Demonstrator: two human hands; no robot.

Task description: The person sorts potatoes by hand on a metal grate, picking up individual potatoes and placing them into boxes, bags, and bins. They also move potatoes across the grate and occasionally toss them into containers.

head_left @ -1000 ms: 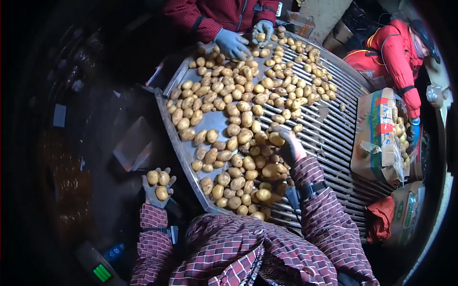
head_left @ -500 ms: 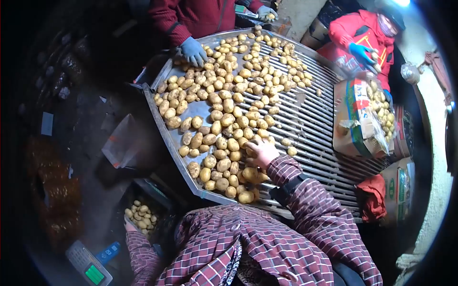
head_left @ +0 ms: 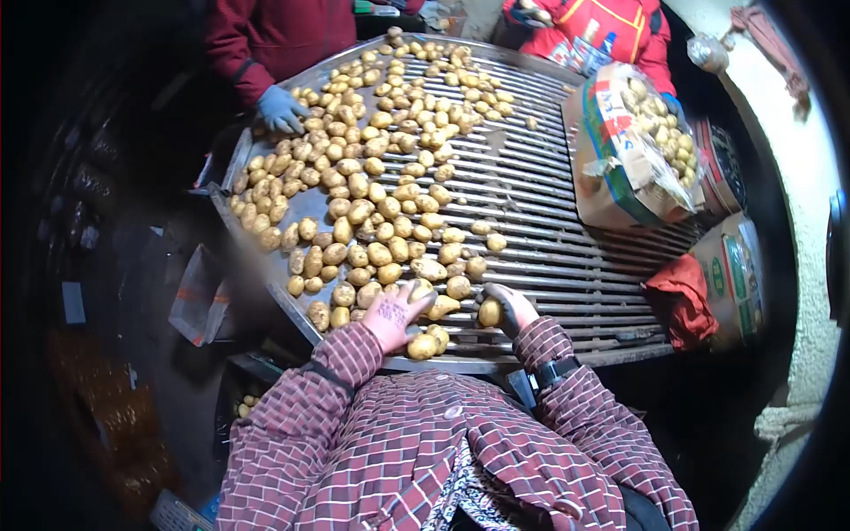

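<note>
Many potatoes (head_left: 358, 211) lie spread over a slatted metal sorting table (head_left: 540, 190). At its near edge my left hand (head_left: 395, 317), in a pink glove with printing on the back, has its fingers curled around a potato (head_left: 422, 290); the grip is partly hidden. To the right, my right hand (head_left: 511, 309), gloved with dark fingertips, is closed on another potato (head_left: 490, 311) just above the slats. A few loose potatoes (head_left: 423, 345) lie between my hands by the near rim.
A co-worker's blue-gloved hand (head_left: 282, 110) rests by potatoes at the far left. Another person in a red jacket (head_left: 611, 26) stands behind a cardboard box (head_left: 611, 150) full of potatoes. A red cloth (head_left: 680, 301) hangs at the right corner. A bin (head_left: 237, 389) with potatoes sits below left.
My left hand has come up from the bin below left onto the table. My right hand has moved right, away from the pile, with a potato. The view has shifted.
</note>
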